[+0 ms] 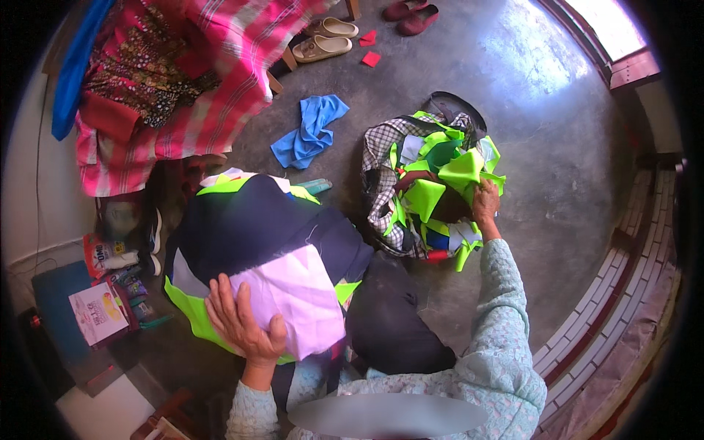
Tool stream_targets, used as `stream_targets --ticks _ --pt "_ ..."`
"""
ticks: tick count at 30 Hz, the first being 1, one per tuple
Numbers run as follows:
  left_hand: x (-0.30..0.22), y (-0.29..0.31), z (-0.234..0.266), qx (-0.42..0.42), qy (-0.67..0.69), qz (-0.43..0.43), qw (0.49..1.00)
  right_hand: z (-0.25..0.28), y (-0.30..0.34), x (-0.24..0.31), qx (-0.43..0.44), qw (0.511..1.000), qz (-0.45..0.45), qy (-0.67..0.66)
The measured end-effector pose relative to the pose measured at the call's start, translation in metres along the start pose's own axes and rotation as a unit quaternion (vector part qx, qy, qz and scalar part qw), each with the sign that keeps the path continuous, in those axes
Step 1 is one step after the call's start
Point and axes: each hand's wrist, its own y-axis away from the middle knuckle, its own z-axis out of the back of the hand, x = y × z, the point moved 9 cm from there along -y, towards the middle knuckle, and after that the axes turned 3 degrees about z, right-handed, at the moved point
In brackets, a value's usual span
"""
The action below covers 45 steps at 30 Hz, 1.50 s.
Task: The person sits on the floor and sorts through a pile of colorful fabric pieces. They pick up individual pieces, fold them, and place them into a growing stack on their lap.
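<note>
My left hand [246, 323] lies flat with fingers apart on a pale pink-white cloth [301, 293]. Under that cloth is a bulky heap of dark navy fabric [257, 220], with neon green edges showing around it. Out to the right, the fingers of my right hand [485, 202] are closed on a neon green fabric scrap [463, 170]. This scrap sits at the top of a checked cloth bag [378, 150] stuffed with green, white, blue and maroon scraps. The bag's black strap [469, 106] loops at its far side.
A crumpled blue cloth [309, 132] lies on the grey floor beyond the heap. Farther off are tan sandals [323, 48], maroon shoes [411, 16] and red scraps [371, 59]. A pink checked cloth [235, 66] drapes at upper left; a white box [97, 313] stands at left.
</note>
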Motion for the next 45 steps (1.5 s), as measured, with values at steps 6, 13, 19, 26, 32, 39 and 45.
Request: stream_targets --ticks 6,13,19,26,32,39,45 --pt "0.0 0.006 0.005 -0.015 -0.003 0.0 1.0 0.072 -0.024 0.021 -0.064 0.985 -0.02 -0.16" --pt "-0.001 0.006 0.014 -0.069 0.01 0.003 0.998 0.138 -0.024 0.035 -0.073 0.838 -0.057 -0.538" --pt "0.001 0.008 0.02 -0.078 0.005 0.01 0.997 0.184 0.03 0.112 0.075 0.717 -0.061 -0.691" --pt "0.001 0.012 0.023 -0.12 0.008 -0.002 0.993 0.209 0.167 0.202 0.128 0.843 0.119 -0.508" --pt "0.003 0.019 0.027 -0.15 0.021 -0.005 0.988 0.248 0.276 0.266 0.139 0.865 0.433 -0.214" --pt "0.006 0.018 0.023 -0.148 0.03 -0.004 0.989 0.237 0.284 0.257 0.118 0.878 0.42 -0.199" --pt "0.012 0.026 0.047 -0.177 0.13 0.006 0.976 0.233 0.281 0.255 0.104 0.874 0.42 -0.222"
